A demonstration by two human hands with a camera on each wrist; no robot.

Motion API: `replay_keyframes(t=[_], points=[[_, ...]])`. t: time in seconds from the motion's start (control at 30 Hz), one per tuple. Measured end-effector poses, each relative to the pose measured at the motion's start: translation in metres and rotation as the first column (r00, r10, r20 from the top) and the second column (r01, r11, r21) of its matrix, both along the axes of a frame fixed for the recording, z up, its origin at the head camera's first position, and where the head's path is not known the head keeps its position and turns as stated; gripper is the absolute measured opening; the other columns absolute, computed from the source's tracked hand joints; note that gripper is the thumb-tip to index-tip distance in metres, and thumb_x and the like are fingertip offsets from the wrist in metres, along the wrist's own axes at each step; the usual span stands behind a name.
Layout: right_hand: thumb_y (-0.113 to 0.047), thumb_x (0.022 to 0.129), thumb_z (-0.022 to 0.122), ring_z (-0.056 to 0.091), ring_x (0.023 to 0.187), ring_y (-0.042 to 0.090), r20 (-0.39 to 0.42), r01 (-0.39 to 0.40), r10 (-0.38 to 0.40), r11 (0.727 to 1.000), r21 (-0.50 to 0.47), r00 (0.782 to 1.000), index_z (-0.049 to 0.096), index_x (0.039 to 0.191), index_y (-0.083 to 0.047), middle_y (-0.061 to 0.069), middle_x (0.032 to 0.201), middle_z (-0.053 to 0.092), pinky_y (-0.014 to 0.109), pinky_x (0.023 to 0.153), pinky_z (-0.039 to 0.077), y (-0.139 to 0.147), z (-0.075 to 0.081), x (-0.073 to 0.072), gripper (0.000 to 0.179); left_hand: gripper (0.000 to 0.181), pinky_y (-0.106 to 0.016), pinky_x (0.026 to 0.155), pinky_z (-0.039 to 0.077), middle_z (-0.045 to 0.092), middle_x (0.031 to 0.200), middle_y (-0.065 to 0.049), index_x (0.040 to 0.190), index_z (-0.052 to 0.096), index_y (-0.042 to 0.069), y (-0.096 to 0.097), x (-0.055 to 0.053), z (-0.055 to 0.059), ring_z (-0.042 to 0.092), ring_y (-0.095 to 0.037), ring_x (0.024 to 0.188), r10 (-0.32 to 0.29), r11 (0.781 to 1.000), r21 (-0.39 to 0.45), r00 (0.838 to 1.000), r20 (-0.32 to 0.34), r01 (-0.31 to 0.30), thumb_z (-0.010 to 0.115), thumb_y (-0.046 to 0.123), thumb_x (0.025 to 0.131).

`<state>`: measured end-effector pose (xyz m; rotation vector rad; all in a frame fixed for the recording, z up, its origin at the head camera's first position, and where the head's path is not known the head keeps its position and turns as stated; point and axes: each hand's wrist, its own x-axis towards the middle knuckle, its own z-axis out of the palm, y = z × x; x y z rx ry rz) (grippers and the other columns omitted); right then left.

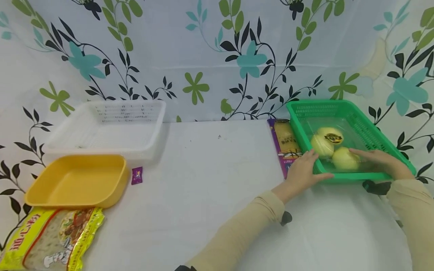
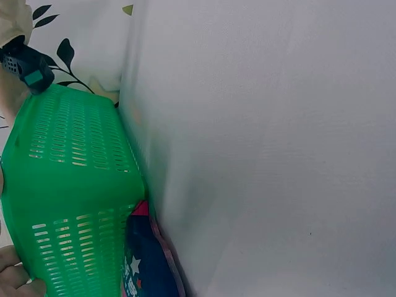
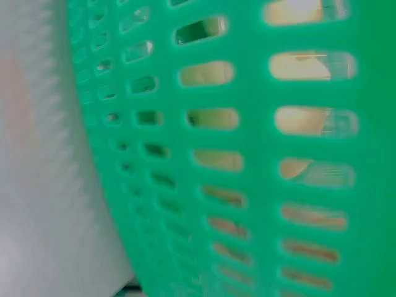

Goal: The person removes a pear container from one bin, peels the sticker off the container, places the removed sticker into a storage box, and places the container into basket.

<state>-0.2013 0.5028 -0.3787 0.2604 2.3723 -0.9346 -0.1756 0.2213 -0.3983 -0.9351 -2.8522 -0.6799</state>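
Observation:
On the right of the head view stands a green slotted basket (image 1: 369, 130) holding several pale yellow fruits (image 1: 346, 160) in clear plastic wrap with a dark label. My right hand (image 1: 379, 160) reaches over the front right corner, its fingers extended against the nearest fruit. My left hand (image 1: 301, 173) is at the front left corner, fingers spread along the rim and thumb stretched over the front edge. The left wrist view has its fingertips (image 2: 18, 278) beside the basket wall (image 2: 74, 185). A purple pasta packet (image 1: 288, 141) lies along the basket's left side, partly hidden by the left hand.
At the left, a white basket (image 1: 149, 143) sits behind a yellow tray (image 1: 78, 180). A small purple sachet (image 1: 137, 175) lies to the tray's right. In front of the tray is a yellow food bag (image 1: 54, 239). A patterned cloth (image 1: 203, 56) hangs behind the white table (image 1: 203, 169).

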Motion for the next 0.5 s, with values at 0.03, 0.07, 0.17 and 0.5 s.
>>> replay_keyframes(t=[0.03, 0.07, 0.17, 0.5], points=[[-0.057, 0.09, 0.027, 0.013, 0.118, 0.054, 0.015, 0.003, -0.002, 0.999, -0.033, 1.0, -0.007, 0.126, 0.024, 0.045, 0.128, 0.005, 0.057, 0.09, 0.028, 0.0, -0.001, -0.002, 0.095, 0.077, -0.018, 0.095, 0.027, 0.028, 0.141, 0.005, 0.135, 0.039, 0.018, -0.001, -0.001, 0.0, 0.024, -0.006, 0.127, 0.001, 1.0, -0.001, 1.0, 0.001, -0.001, 0.047, 0.066, 0.076], [-0.056, 0.09, 0.027, 0.01, 0.119, 0.054, 0.034, 0.005, -0.003, 0.998, -0.067, 0.999, -0.009, 0.127, 0.022, 0.045, 0.128, 0.002, 0.056, 0.091, 0.027, 0.001, -0.001, -0.003, 0.094, 0.077, -0.018, 0.095, 0.026, 0.028, 0.141, 0.005, 0.135, 0.039, 0.018, -0.001, -0.002, 0.0, 0.024, -0.007, 0.127, 0.001, 1.0, -0.002, 1.0, 0.002, -0.001, 0.047, 0.066, 0.076], [-0.052, 0.092, 0.026, 0.0, 0.12, 0.055, 0.085, 0.014, 0.002, 0.983, -0.185, 0.996, -0.015, 0.131, 0.013, 0.043, 0.13, -0.011, 0.056, 0.094, 0.022, 0.005, -0.004, -0.006, 0.086, 0.077, -0.018, 0.095, 0.027, 0.028, 0.141, 0.004, 0.135, 0.04, 0.017, -0.001, -0.003, -0.002, 0.025, -0.008, 0.127, -0.002, 1.0, -0.004, 1.0, -0.001, 0.002, 0.047, 0.066, 0.076], [-0.034, 0.099, 0.022, -0.019, 0.118, 0.05, 0.239, 0.013, 0.104, 0.896, -0.443, 0.965, 0.044, 0.11, -0.056, 0.034, 0.128, -0.032, 0.056, 0.097, 0.0, 0.025, 0.008, -0.004, 0.033, 0.077, -0.018, 0.094, 0.028, 0.03, 0.14, 0.004, 0.134, 0.042, 0.016, -0.003, -0.002, -0.001, 0.027, -0.008, 0.126, -0.002, 0.999, 0.032, 1.0, -0.002, 0.002, 0.051, 0.065, 0.075]])
